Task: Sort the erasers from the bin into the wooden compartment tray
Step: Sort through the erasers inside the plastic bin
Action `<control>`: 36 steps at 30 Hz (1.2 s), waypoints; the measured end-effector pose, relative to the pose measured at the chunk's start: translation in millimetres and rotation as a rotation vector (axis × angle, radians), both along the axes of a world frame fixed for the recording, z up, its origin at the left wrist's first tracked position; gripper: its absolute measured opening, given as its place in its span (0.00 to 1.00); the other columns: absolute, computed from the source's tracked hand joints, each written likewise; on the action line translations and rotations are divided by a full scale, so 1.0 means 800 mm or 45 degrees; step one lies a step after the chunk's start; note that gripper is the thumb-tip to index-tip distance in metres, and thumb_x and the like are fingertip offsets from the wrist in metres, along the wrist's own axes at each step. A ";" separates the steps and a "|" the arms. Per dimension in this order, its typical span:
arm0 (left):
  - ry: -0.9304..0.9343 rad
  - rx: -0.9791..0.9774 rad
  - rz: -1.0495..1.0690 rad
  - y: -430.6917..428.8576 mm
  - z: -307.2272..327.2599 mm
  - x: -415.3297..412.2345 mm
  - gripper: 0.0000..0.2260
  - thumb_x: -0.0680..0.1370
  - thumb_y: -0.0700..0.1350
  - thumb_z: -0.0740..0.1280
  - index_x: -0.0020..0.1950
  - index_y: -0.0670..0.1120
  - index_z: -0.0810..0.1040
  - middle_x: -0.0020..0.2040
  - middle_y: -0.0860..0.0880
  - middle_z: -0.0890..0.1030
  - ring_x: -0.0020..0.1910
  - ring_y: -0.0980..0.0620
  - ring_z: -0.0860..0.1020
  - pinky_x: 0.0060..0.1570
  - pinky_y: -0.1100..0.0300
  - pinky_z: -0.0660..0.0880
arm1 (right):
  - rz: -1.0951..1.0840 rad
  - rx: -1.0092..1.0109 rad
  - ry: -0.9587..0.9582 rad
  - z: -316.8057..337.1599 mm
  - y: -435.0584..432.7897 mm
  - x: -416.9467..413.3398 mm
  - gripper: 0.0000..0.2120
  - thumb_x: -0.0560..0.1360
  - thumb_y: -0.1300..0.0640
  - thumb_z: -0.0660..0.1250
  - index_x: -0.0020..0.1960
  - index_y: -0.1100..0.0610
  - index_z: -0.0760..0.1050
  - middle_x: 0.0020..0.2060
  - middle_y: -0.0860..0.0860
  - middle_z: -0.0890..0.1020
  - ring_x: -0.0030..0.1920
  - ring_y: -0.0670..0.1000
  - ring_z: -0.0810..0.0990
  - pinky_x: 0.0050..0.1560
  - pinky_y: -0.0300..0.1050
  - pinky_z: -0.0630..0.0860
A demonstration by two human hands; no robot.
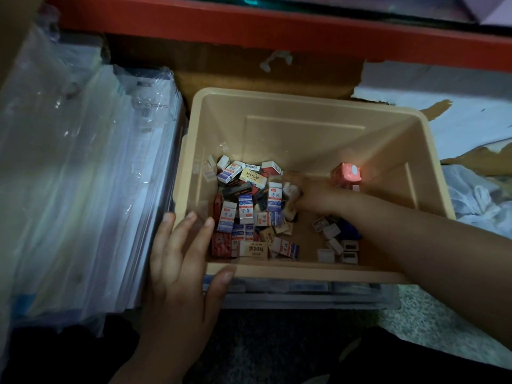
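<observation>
A beige plastic bin (304,112) sits in the middle, holding several boxed erasers (246,206) in white, blue, red and black wrappers, piled at its left. A pink eraser (347,174) stands at the right, and small white ones (336,246) lie near the front. My right hand (302,194) reaches into the bin, and its curled fingers grip a few erasers at the pile's right edge. My left hand (180,261) rests on the bin's near left corner, fingers straight, thumb on the front rim. No wooden tray is in view.
Stacks of plastic-wrapped paper goods (83,189) crowd the bin's left side. A red shelf beam (277,26) runs across the top, with brown cardboard (249,73) beneath it. Clear boxes (304,292) lie under the bin. Crumpled plastic (476,200) lies at the right.
</observation>
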State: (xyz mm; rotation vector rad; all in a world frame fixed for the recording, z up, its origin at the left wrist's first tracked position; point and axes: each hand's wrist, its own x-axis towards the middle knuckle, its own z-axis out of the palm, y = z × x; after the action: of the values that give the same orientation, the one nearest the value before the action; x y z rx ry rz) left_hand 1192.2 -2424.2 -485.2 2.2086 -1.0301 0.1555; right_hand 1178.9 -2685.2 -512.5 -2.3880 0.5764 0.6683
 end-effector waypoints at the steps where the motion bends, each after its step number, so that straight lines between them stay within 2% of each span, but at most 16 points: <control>1: 0.003 0.000 0.000 0.000 0.000 0.000 0.23 0.80 0.58 0.48 0.65 0.42 0.64 0.65 0.42 0.63 0.74 0.59 0.47 0.71 0.64 0.47 | -0.022 0.113 -0.052 0.001 0.000 -0.002 0.22 0.72 0.66 0.63 0.65 0.56 0.69 0.61 0.54 0.74 0.61 0.54 0.73 0.64 0.50 0.70; 4: 0.006 0.007 -0.007 0.000 0.001 0.000 0.23 0.80 0.58 0.48 0.65 0.42 0.65 0.65 0.42 0.63 0.74 0.59 0.47 0.71 0.65 0.46 | -0.345 0.451 -0.192 0.008 0.003 -0.008 0.23 0.74 0.71 0.58 0.67 0.59 0.67 0.66 0.56 0.70 0.66 0.54 0.69 0.64 0.46 0.68; 8: 0.009 0.019 -0.009 0.001 0.001 0.001 0.23 0.80 0.58 0.48 0.65 0.43 0.65 0.65 0.42 0.64 0.74 0.59 0.47 0.71 0.64 0.46 | -0.685 0.317 -0.292 0.000 -0.018 -0.005 0.20 0.77 0.66 0.54 0.68 0.59 0.66 0.65 0.59 0.71 0.60 0.52 0.71 0.56 0.41 0.70; 12: 0.023 0.023 -0.002 0.000 0.002 0.000 0.23 0.80 0.58 0.48 0.65 0.43 0.65 0.65 0.43 0.64 0.74 0.59 0.47 0.71 0.65 0.46 | -0.691 0.389 -0.017 -0.009 -0.012 -0.003 0.20 0.71 0.59 0.61 0.63 0.50 0.70 0.58 0.56 0.76 0.58 0.58 0.75 0.59 0.56 0.75; 16: 0.027 0.020 0.003 0.000 0.001 0.000 0.23 0.80 0.58 0.48 0.65 0.43 0.65 0.65 0.43 0.64 0.74 0.59 0.47 0.71 0.65 0.46 | -0.843 0.795 -0.117 -0.007 0.000 0.000 0.25 0.72 0.74 0.57 0.67 0.60 0.66 0.58 0.57 0.75 0.59 0.55 0.73 0.57 0.46 0.72; 18: 0.032 0.012 -0.002 0.000 0.001 0.000 0.23 0.80 0.59 0.48 0.65 0.44 0.65 0.65 0.43 0.64 0.74 0.59 0.47 0.71 0.65 0.46 | -0.997 0.938 -0.186 -0.004 -0.007 -0.003 0.26 0.73 0.75 0.55 0.70 0.61 0.62 0.58 0.57 0.73 0.56 0.54 0.72 0.54 0.42 0.71; 20: 0.030 0.001 -0.004 0.000 0.001 0.000 0.23 0.80 0.58 0.48 0.65 0.44 0.65 0.65 0.43 0.64 0.74 0.59 0.48 0.71 0.65 0.47 | -1.105 0.912 -0.195 0.004 -0.017 -0.002 0.24 0.75 0.72 0.53 0.70 0.60 0.61 0.48 0.54 0.73 0.45 0.50 0.73 0.48 0.41 0.73; 21: 0.028 -0.006 -0.003 0.000 0.001 0.000 0.23 0.80 0.58 0.48 0.65 0.43 0.65 0.65 0.43 0.64 0.74 0.59 0.47 0.71 0.65 0.47 | -1.147 0.913 -0.164 0.014 -0.020 -0.001 0.22 0.76 0.70 0.53 0.69 0.60 0.63 0.45 0.55 0.73 0.44 0.53 0.74 0.45 0.42 0.76; 22: 0.027 -0.014 -0.003 0.000 0.001 -0.001 0.23 0.80 0.58 0.48 0.65 0.43 0.65 0.65 0.43 0.64 0.74 0.59 0.47 0.71 0.65 0.47 | -1.174 0.910 -0.105 0.023 -0.022 -0.001 0.18 0.78 0.67 0.53 0.66 0.61 0.66 0.46 0.58 0.75 0.50 0.60 0.76 0.47 0.46 0.78; 24: 0.027 -0.023 -0.002 0.000 0.000 0.000 0.23 0.80 0.58 0.49 0.65 0.43 0.65 0.65 0.43 0.64 0.74 0.59 0.47 0.71 0.65 0.47 | -1.168 0.898 0.070 0.040 -0.024 -0.006 0.09 0.79 0.60 0.53 0.50 0.60 0.71 0.41 0.63 0.73 0.68 0.66 0.65 0.53 0.53 0.75; 26: 0.023 -0.023 0.003 0.000 0.000 -0.001 0.23 0.80 0.58 0.48 0.64 0.43 0.65 0.65 0.43 0.64 0.74 0.59 0.47 0.71 0.65 0.47 | -1.187 0.909 0.185 0.047 -0.025 -0.015 0.10 0.78 0.52 0.55 0.44 0.56 0.68 0.37 0.57 0.70 0.60 0.66 0.71 0.60 0.57 0.70; 27: 0.024 -0.023 0.002 0.000 0.001 -0.001 0.23 0.80 0.59 0.48 0.64 0.43 0.65 0.65 0.43 0.64 0.74 0.59 0.47 0.71 0.65 0.47 | -1.170 0.903 0.221 0.043 -0.024 -0.020 0.10 0.77 0.49 0.56 0.49 0.54 0.69 0.41 0.58 0.72 0.54 0.63 0.73 0.64 0.58 0.67; 28: 0.028 -0.025 -0.001 -0.001 0.002 -0.002 0.23 0.80 0.59 0.48 0.64 0.43 0.65 0.65 0.43 0.64 0.74 0.59 0.47 0.71 0.65 0.46 | -1.149 0.879 0.249 0.038 -0.021 -0.025 0.15 0.77 0.47 0.57 0.58 0.54 0.68 0.49 0.60 0.73 0.54 0.61 0.73 0.65 0.58 0.66; 30: 0.029 -0.021 -0.004 0.000 0.002 -0.001 0.23 0.80 0.58 0.48 0.65 0.42 0.65 0.65 0.43 0.63 0.74 0.59 0.47 0.71 0.64 0.47 | -1.136 0.826 0.297 0.028 -0.008 -0.025 0.29 0.76 0.44 0.56 0.72 0.57 0.56 0.67 0.61 0.66 0.66 0.63 0.67 0.63 0.58 0.65; 32: 0.020 -0.015 -0.003 0.001 0.001 -0.001 0.23 0.81 0.58 0.48 0.65 0.42 0.64 0.65 0.43 0.63 0.74 0.58 0.47 0.71 0.63 0.47 | -1.048 0.836 0.332 0.028 0.008 -0.018 0.31 0.76 0.42 0.54 0.72 0.60 0.56 0.70 0.61 0.64 0.69 0.62 0.64 0.65 0.56 0.64; 36: 0.013 -0.025 -0.012 0.000 -0.002 -0.001 0.23 0.80 0.58 0.49 0.65 0.42 0.65 0.66 0.43 0.64 0.74 0.57 0.48 0.72 0.63 0.48 | -0.992 0.798 0.287 0.024 0.025 -0.002 0.32 0.76 0.41 0.54 0.69 0.64 0.62 0.66 0.63 0.69 0.65 0.61 0.70 0.62 0.50 0.68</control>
State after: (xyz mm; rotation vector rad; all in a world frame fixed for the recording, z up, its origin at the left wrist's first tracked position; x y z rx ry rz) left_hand 1191.5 -2423.8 -487.2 2.1841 -1.0292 0.1495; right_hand 1177.3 -2665.5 -493.5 -1.3610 1.1137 0.6289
